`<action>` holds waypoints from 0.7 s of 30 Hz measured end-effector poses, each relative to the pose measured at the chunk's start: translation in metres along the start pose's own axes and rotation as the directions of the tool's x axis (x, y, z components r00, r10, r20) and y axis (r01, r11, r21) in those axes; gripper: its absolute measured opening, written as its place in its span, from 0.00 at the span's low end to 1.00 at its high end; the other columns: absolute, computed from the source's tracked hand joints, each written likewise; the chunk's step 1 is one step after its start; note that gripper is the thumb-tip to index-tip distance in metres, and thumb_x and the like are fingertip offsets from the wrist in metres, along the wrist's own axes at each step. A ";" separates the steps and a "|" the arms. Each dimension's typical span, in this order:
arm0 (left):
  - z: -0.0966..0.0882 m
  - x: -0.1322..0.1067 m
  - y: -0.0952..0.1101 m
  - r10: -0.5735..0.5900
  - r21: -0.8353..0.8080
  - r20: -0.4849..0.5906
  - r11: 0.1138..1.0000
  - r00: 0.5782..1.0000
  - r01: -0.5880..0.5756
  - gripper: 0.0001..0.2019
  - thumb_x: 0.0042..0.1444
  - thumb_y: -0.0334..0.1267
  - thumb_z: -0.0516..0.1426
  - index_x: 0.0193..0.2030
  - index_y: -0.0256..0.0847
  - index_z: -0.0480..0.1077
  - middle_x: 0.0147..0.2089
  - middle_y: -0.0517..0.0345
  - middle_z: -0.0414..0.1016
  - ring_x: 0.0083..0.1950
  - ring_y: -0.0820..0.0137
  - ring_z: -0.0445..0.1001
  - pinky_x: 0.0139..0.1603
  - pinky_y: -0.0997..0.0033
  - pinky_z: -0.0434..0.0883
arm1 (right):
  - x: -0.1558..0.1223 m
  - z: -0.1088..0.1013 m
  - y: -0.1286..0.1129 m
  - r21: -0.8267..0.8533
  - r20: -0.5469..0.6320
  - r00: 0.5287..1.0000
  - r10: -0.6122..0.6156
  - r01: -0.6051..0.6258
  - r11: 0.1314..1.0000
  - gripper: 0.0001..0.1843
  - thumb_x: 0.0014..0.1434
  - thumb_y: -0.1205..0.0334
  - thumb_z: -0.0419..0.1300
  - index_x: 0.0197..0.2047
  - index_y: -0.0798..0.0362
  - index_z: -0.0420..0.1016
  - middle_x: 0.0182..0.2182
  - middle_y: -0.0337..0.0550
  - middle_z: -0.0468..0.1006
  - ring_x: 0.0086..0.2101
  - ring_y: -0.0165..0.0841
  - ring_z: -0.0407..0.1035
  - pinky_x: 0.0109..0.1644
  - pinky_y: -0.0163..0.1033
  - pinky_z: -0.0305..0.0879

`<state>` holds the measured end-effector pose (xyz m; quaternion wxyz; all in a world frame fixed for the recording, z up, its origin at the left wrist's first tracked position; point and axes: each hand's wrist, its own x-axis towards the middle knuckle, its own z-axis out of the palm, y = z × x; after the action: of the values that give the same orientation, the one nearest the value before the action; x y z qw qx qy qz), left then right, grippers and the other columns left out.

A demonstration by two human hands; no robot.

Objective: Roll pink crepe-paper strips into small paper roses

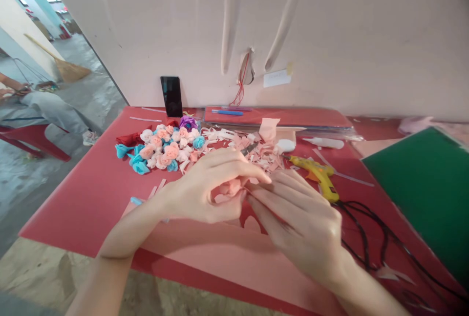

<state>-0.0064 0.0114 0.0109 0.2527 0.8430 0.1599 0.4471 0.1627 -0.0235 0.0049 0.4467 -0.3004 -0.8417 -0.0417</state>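
Observation:
A pink paper flower sits in the curled fingers and thumb of my left hand, above the middle of the table. My right hand meets it from the right, fingertips pressed together at the flower's edge; whether they pinch a petal or a strip is hidden. Beneath both hands lies a large pink paper sheet. Pink and white paper scraps are strewn just behind them. To the left is a heap of finished-looking paper flowers in pink, blue, red and purple.
A yellow glue gun with black cables lies right of my right hand. Farther right is a green board. A phone leans on the white panel behind the red table. Another person sits at far left.

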 end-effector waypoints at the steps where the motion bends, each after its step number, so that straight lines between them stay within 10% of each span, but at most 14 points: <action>1: 0.000 0.000 -0.001 0.007 -0.012 0.002 1.000 1.000 -0.007 0.19 0.43 0.22 0.51 0.43 0.40 0.67 0.27 0.62 0.66 0.31 0.73 0.65 0.34 0.73 0.66 | 0.000 0.000 0.000 0.013 0.005 1.000 0.006 -0.006 1.000 0.09 0.54 0.79 0.57 0.33 0.56 0.69 0.22 0.42 0.74 0.25 0.32 0.66 0.31 0.40 0.65; 15: -0.011 0.005 0.007 -0.112 -0.133 -0.102 0.986 0.988 0.098 0.06 0.59 0.32 0.53 0.42 0.40 0.68 0.38 0.55 0.74 0.44 0.70 0.70 0.49 0.68 0.67 | 0.006 -0.008 0.008 0.168 0.124 0.988 0.090 -0.111 0.979 0.10 0.57 0.77 0.50 0.32 0.53 0.64 0.24 0.40 0.69 0.27 0.31 0.61 0.30 0.37 0.62; 21: -0.018 0.002 0.007 -0.240 -0.331 0.005 0.916 0.971 0.228 0.05 0.59 0.34 0.54 0.37 0.39 0.72 0.31 0.57 0.75 0.35 0.72 0.72 0.37 0.71 0.71 | 0.009 -0.009 0.018 0.298 0.245 0.969 0.032 -0.107 0.948 0.10 0.61 0.74 0.46 0.31 0.52 0.61 0.25 0.40 0.67 0.29 0.31 0.59 0.32 0.38 0.61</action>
<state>-0.0199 0.0115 0.0242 0.4385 0.7556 0.1874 0.4491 0.1754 -0.0080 0.0135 0.3859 -0.2592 -0.8738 0.1426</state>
